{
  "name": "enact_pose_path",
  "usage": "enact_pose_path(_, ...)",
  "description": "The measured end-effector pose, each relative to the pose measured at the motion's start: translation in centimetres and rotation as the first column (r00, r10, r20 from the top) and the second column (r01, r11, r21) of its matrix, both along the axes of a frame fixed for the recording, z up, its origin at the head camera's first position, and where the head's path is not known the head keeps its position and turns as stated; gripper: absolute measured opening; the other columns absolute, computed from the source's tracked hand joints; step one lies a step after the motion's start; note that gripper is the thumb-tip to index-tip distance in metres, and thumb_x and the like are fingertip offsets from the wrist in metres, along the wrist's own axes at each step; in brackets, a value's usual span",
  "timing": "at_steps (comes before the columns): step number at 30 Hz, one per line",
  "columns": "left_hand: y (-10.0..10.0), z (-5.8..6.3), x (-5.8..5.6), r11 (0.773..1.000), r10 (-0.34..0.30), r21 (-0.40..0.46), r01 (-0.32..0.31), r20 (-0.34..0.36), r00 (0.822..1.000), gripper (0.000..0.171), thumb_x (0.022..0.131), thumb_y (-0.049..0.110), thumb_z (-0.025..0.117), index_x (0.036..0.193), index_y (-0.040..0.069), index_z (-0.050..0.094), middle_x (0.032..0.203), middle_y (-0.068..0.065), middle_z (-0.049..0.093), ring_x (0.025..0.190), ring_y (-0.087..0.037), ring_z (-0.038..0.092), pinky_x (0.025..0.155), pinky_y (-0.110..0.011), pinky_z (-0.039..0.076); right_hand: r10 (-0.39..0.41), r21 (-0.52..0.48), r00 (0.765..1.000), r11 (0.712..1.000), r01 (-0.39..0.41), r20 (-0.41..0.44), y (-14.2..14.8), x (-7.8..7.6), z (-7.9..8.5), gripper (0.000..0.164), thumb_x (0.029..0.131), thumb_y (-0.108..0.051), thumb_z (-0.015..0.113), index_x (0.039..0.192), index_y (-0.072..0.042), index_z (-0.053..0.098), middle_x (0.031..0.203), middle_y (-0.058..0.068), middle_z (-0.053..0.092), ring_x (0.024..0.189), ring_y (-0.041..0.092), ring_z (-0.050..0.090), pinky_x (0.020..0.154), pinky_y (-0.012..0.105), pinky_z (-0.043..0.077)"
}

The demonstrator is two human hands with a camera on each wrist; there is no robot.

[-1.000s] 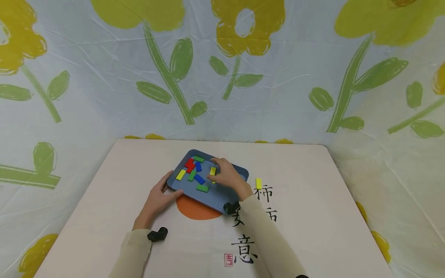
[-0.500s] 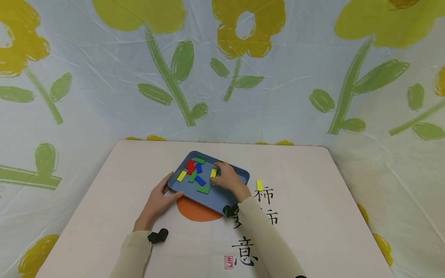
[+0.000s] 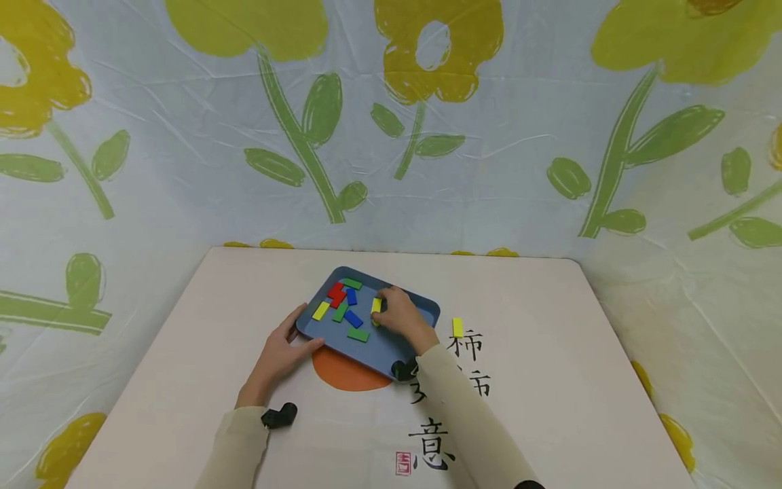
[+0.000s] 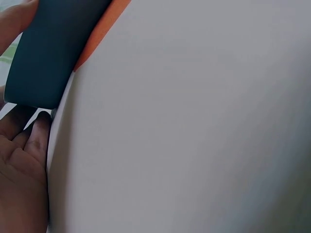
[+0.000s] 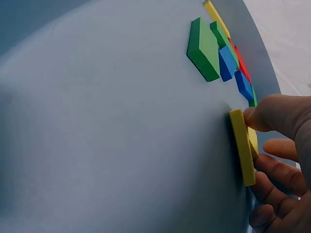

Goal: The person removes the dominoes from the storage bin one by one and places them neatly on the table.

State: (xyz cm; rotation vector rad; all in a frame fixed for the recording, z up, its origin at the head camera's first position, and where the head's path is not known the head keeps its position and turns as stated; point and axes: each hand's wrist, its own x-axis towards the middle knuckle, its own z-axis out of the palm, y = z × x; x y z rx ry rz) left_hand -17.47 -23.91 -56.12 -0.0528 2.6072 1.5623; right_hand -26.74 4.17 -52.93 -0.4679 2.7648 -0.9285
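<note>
My left hand [image 3: 283, 350] grips the left corner of a blue-grey tray [image 3: 391, 363], thumb at the front rim and fingers along the left side. In the left wrist view, the tray's outer wall [image 4: 48, 53] stands between thumb and fingers. Over the middle of the tray, my right hand [image 3: 404, 317] pinches a yellow block [image 5: 242, 148] between thumb and fingers. A second yellow block [image 5: 253, 141] shows just behind it, partly hidden. Left of this hand lie green blocks [image 3: 358, 335], blue blocks [image 3: 353, 318], red blocks [image 3: 337, 297] and one more yellow block [image 3: 320, 311].
Another yellow block [image 3: 457, 327] lies on the white table cover [image 3: 550, 380], right of the tray. Black characters [image 3: 432, 441] and an orange disc [image 3: 345, 375] are printed on the cover. A flower-patterned sheet [image 3: 501, 197] hangs behind.
My right hand's fingers have drawn closer together, and the two yellow blocks at it now look nearer each other. The left hand stays at the tray; the head view has shifted slightly.
</note>
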Motion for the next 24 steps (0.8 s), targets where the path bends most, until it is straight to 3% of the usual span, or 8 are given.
enact_pose_path(16, 0.15, -0.02, 0.18, 1.000, 0.008, 0.004, -0.009, 0.018, 1.000, 0.097, 0.088, 0.047, 0.084, 0.167, 0.029, 0.029, 0.173, -0.012, 0.028, 0.158, -0.037, 0.033, 0.126, -0.048, 0.036, 0.017, 0.068, 1.000, 0.998, -0.017, 0.001, -0.47, -0.07, 0.10, 0.051, 0.092, -0.022, 0.074, 0.136, 0.001, 0.067, 0.142, 0.022, 0.059, 0.114, 0.029, 0.061, 0.099, 0.042, 0.057)
enact_pose_path(24, 0.04, 0.08, 0.25, 1.000, 0.008, -0.001, -0.008, 0.017, 1.000, 0.097, 0.088, 0.048, 0.083, 0.167, 0.030, 0.029, 0.173, -0.012, 0.027, 0.158, -0.037, 0.033, 0.126, -0.049, 0.035, 0.033, 0.074, 0.999, 0.997, -0.032, -0.002, -0.52, 0.00, 0.23, 0.051, 0.092, -0.024, 0.074, 0.136, 0.001, 0.068, 0.141, 0.022, 0.059, 0.112, 0.030, 0.059, 0.100, 0.043, 0.056)
